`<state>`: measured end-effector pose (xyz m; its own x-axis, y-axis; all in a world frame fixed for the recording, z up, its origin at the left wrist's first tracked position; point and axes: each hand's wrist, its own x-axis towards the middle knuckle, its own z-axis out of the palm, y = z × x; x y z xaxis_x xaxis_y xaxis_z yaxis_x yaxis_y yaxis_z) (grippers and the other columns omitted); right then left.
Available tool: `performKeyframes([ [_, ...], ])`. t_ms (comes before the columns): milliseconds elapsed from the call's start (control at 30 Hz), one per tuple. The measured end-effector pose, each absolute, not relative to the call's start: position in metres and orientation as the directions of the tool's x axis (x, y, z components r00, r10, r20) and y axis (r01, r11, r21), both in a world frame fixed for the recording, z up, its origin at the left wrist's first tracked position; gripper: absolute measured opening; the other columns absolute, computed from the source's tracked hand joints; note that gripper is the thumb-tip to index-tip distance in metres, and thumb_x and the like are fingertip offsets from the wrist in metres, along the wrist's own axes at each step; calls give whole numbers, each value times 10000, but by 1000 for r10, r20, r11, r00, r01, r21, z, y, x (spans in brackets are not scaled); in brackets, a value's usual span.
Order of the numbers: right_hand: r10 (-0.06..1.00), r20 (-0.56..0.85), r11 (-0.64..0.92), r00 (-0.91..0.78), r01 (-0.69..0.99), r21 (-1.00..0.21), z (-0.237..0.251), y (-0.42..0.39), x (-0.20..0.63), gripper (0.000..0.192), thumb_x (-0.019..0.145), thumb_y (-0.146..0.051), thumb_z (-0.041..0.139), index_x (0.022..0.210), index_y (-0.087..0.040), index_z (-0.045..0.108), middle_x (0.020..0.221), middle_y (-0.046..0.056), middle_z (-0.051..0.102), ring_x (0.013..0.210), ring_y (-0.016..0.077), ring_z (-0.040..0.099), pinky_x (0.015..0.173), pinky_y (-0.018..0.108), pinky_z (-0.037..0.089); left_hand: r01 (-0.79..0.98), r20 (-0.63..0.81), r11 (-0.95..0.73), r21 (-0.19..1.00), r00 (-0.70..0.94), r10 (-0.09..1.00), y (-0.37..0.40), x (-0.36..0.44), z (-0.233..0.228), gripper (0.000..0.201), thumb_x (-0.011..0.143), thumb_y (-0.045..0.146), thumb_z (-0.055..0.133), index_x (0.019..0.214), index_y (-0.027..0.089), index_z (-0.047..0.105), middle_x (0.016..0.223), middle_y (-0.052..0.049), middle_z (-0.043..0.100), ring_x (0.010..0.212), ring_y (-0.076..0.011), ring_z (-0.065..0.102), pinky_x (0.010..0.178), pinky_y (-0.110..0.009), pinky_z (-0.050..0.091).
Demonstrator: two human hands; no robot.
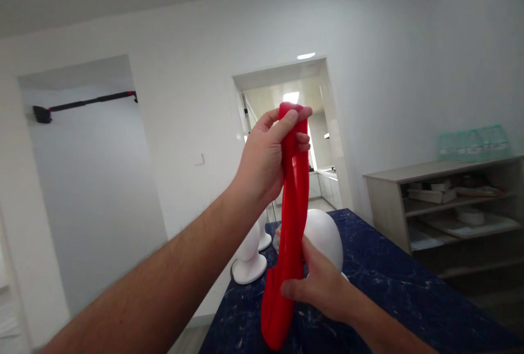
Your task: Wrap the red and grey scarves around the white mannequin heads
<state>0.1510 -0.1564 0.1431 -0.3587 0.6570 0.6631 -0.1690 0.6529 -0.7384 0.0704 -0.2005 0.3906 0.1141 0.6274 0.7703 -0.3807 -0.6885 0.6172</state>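
Observation:
A long, folded red cloth (291, 206) hangs upright in front of me, looped at the top and bunched at its lower end. My left hand (275, 146) is closed on the top of it, thumb in front and fingers behind. Lower down, my right hand (321, 285) grips its side, with the thumb across the front and the other fingers mostly hidden behind. Just beyond the cloth stands a white mannequin head (325, 236), partly covered by the cloth and my right hand. To the left, behind my forearm, is another white mannequin head (249, 264) on a round base.
The dark blue marble-patterned table (368, 288) runs away from me. One more white stand (265, 240) is farther back. At right a shelf unit (387, 201) carries clear bottles (472, 145). A doorway (333, 141) opens behind, and a black pole (92, 101) spans the left recess.

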Motion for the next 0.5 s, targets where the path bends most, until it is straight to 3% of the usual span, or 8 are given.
performKeyframes([
  [100,637,492,468,-593,-209,-859,143,-158,134,580,730,-401,937,1243,-259,708,932,21,774,910,258,751,971,458,570,-444,754,-666,600,36,655,-211,76,391,228,1031,366,642,1157,178,666,1023,-20,737,830,-145,758,662,-225,608],
  [200,610,343,233,-715,-252,-939,140,-144,163,269,813,-323,838,1020,-211,708,490,-104,558,474,146,613,798,417,611,-484,747,-659,576,-16,665,-208,59,399,229,1058,364,601,1174,176,664,1063,-19,742,856,-143,765,681,-227,627],
  [333,610,266,119,-747,-245,-962,143,-111,250,210,812,-302,822,890,-171,678,417,-140,414,349,53,371,667,357,597,-497,713,-662,561,-115,691,-174,17,407,179,1049,269,627,1178,151,663,1070,-45,771,843,-119,750,729,-215,650],
  [500,752,332,184,-570,-302,-935,150,-70,358,292,805,-382,852,850,-191,636,400,-177,297,330,19,224,579,302,534,-558,586,-642,526,-309,749,-102,-26,381,138,1073,196,548,1076,130,669,1051,-86,792,869,-135,770,792,-225,662],
])
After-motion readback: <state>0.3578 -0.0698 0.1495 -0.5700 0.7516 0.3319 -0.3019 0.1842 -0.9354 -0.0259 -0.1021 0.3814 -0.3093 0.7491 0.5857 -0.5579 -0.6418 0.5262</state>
